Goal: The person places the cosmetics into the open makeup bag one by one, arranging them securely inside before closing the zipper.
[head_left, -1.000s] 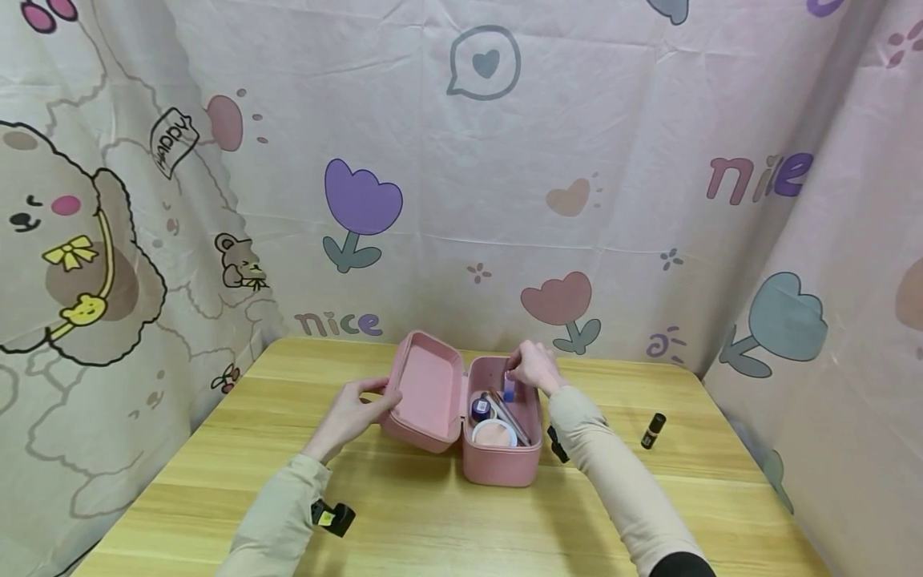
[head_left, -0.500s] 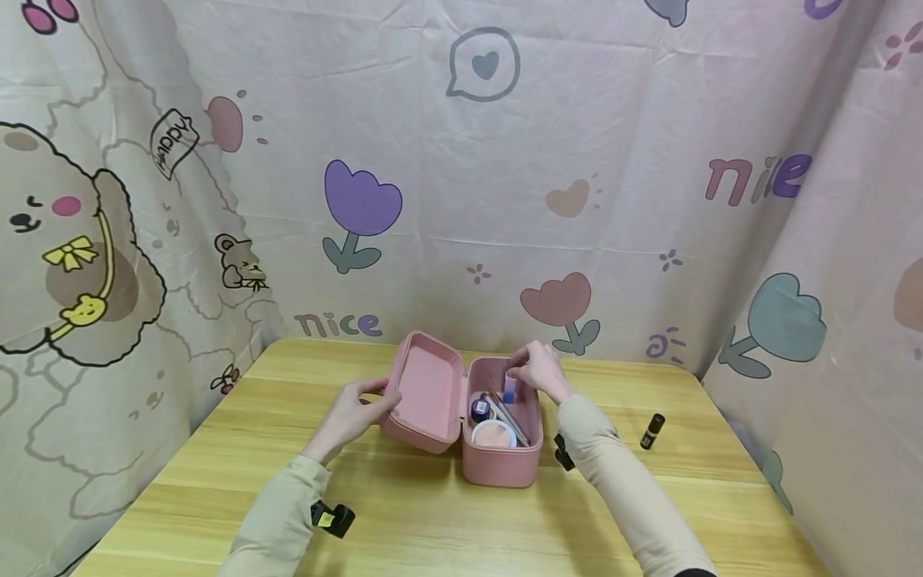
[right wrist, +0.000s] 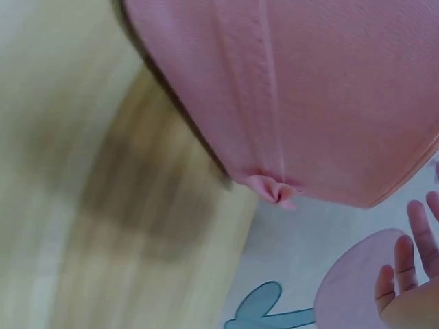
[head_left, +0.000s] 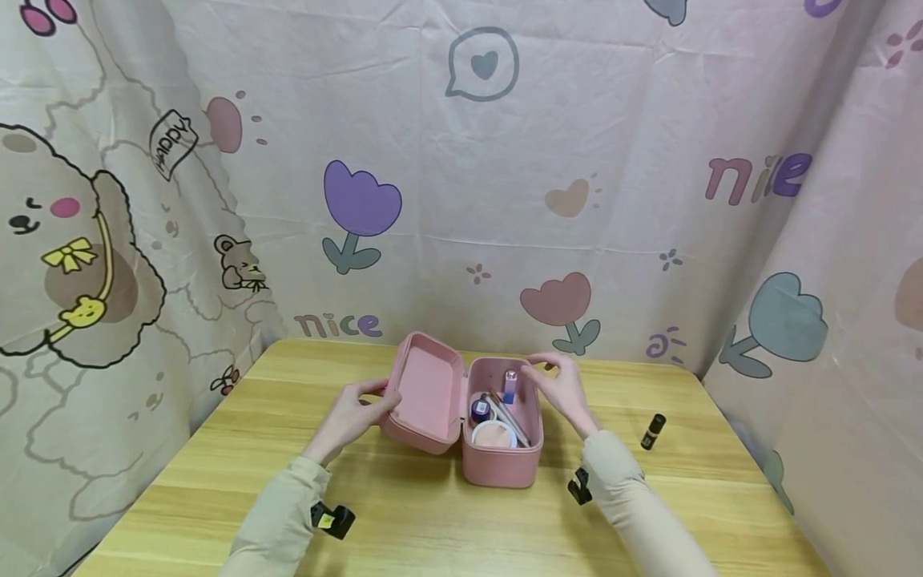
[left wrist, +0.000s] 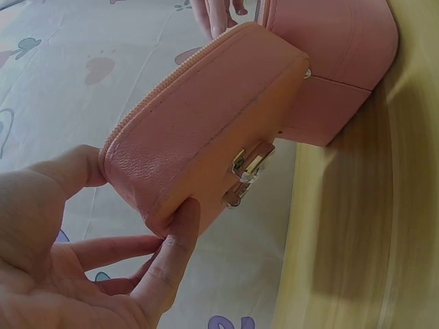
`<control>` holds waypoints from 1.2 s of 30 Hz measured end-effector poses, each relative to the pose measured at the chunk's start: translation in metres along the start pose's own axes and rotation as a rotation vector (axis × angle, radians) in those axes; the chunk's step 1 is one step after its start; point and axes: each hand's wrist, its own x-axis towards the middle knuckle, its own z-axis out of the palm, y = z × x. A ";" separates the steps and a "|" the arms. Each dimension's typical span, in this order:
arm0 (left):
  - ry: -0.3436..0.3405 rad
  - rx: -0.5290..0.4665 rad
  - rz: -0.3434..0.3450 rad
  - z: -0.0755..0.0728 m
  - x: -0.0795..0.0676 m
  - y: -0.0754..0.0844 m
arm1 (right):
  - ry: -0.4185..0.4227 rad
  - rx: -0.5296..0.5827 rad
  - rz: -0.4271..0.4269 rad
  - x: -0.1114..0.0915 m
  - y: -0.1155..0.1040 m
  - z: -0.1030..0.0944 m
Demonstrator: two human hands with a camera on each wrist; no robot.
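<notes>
A pink cosmetic case point(head_left: 501, 466) stands on the table with its lid point(head_left: 427, 393) swung out to the left. My left hand point(head_left: 353, 417) grips the lid's outer edge between thumb and fingers; the left wrist view shows the thumb point(left wrist: 175, 250) on its outer face, near a metal clasp point(left wrist: 248, 171). At the case's back right rim is my right hand point(head_left: 564, 389), holding nothing, fingers loosely spread. Inside the case stands a small purple-blue tube point(head_left: 509, 389). Beside it lie a dark blue jar point(head_left: 481, 409), slim brushes point(head_left: 510, 418) and a round compact point(head_left: 494, 433).
A small black tube point(head_left: 652, 431) with a light band lies on the wooden table point(head_left: 425, 521) to the right. A patterned curtain point(head_left: 461, 200) hangs right behind the table and down both sides.
My right hand has let go of the purple-blue tube, which now stands in the case, and has drawn back right over the rim. The left hand keeps its hold on the lid.
</notes>
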 end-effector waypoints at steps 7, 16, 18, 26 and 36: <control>0.001 -0.005 -0.001 0.000 0.000 -0.001 | 0.192 0.099 0.027 -0.016 0.011 -0.008; -0.002 -0.001 0.001 0.000 0.000 -0.002 | 0.444 0.162 -0.016 -0.046 -0.005 -0.022; -0.001 -0.001 -0.002 0.000 0.000 -0.002 | 0.472 0.158 -0.003 -0.050 -0.004 -0.024; -0.001 0.011 -0.015 0.000 0.001 -0.002 | 0.705 0.160 0.023 -0.056 0.007 -0.037; 0.002 0.022 -0.015 0.000 0.001 -0.003 | 0.988 0.136 0.067 -0.055 0.043 -0.062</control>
